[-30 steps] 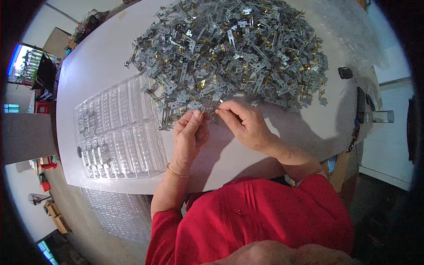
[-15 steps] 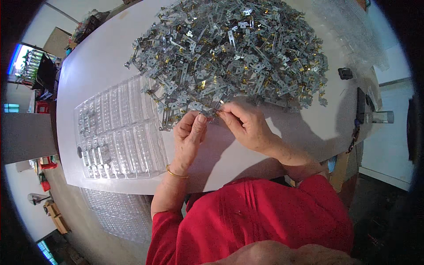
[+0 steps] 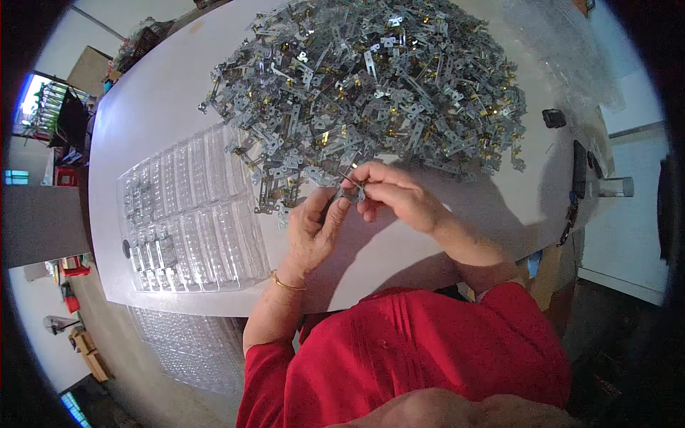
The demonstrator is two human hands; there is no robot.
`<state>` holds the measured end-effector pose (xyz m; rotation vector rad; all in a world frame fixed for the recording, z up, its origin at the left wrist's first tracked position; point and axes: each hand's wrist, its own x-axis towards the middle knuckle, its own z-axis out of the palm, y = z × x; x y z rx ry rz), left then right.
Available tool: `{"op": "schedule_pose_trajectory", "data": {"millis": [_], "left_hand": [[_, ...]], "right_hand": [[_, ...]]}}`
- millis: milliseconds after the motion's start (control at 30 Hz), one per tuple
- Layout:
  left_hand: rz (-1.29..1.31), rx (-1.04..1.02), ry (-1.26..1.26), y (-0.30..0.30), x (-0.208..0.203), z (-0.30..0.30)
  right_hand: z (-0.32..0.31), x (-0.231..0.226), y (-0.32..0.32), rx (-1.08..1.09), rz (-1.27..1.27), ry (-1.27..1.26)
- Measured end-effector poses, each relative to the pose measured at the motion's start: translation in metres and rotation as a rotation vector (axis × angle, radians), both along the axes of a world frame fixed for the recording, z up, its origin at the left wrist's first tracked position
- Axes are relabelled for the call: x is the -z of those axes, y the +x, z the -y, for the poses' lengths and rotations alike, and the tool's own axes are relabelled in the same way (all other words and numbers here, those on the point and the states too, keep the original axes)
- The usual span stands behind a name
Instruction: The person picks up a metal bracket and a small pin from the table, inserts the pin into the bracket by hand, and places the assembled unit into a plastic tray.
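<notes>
A big heap of small flat metal brackets [image 3: 385,85], silvery with some brass-coloured bits, covers the far middle of the table. At its near edge my left hand [image 3: 314,227] pinches a small metal bracket [image 3: 349,192] between thumb and fingers. My right hand [image 3: 403,198] closes on the same bracket from the right, its fingertips meeting those of the left; much of the piece is hidden by fingers. To the left lies a clear plastic tray [image 3: 214,235] with long narrow slots. Several slots at its left end hold metal brackets [image 3: 153,255].
More clear plastic trays [image 3: 581,50] are stacked at the far right. A small black object [image 3: 554,118] and a dark bar-shaped item [image 3: 579,170] lie near the right edge, beside a clear cylinder [image 3: 617,187]. Below the table's left edge sit further clear trays [image 3: 189,349].
Both hands have come closer together and slightly nearer to me, away from the heap. The right fingers have curled further round the bracket. The tray looks unchanged.
</notes>
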<state>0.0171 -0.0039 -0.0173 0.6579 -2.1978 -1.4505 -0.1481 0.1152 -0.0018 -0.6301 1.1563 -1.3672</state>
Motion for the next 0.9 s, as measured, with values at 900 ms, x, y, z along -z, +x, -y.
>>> {"op": "schedule_pose_trajectory", "data": {"millis": [900], "left_hand": [[-0.011, 0.243, 0.891, 0.004, -0.005, 0.017]], "right_hand": [[0.0, -0.011, -0.002, 0.068, -1.117, -0.584]]}}
